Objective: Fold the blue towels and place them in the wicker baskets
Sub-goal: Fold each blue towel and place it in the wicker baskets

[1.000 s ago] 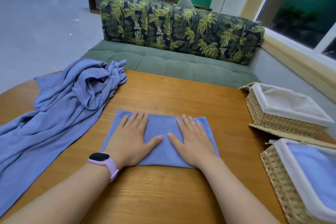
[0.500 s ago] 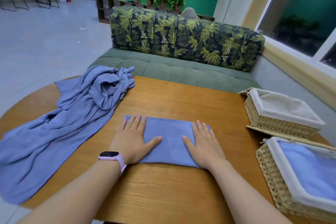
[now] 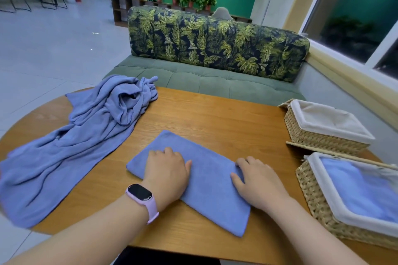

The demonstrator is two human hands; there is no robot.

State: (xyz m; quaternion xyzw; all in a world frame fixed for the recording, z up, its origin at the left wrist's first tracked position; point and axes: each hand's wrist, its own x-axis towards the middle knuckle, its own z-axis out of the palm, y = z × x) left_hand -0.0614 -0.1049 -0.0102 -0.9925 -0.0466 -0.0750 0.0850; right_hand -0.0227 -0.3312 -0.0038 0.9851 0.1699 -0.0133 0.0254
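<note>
A folded blue towel [image 3: 206,180] lies slantwise on the wooden table [image 3: 215,118], its long side running from upper left to lower right. My left hand [image 3: 165,172] sits on its left half with the fingers curled down into the cloth. At the towel's far edge my right hand [image 3: 256,183] grips it, fingers bent over the edge and thumb on top. A crumpled pile of blue towels [image 3: 81,135] covers the table's left side. Two wicker baskets stand at the right: the far basket [image 3: 318,137] holds only its white liner, the near basket [image 3: 316,202] holds folded blue towels [image 3: 361,191].
A green sofa [image 3: 204,79] with a leaf-print backrest runs behind the table. A window wall rises beyond the baskets on the right. Tiled floor lies to the left, and the table's front edge is just below my forearms.
The folded towel has turned from square-on to slantwise under my hands. Both hands went from lying flat with straight fingers to curled fingers. The camera has tilted up slightly.
</note>
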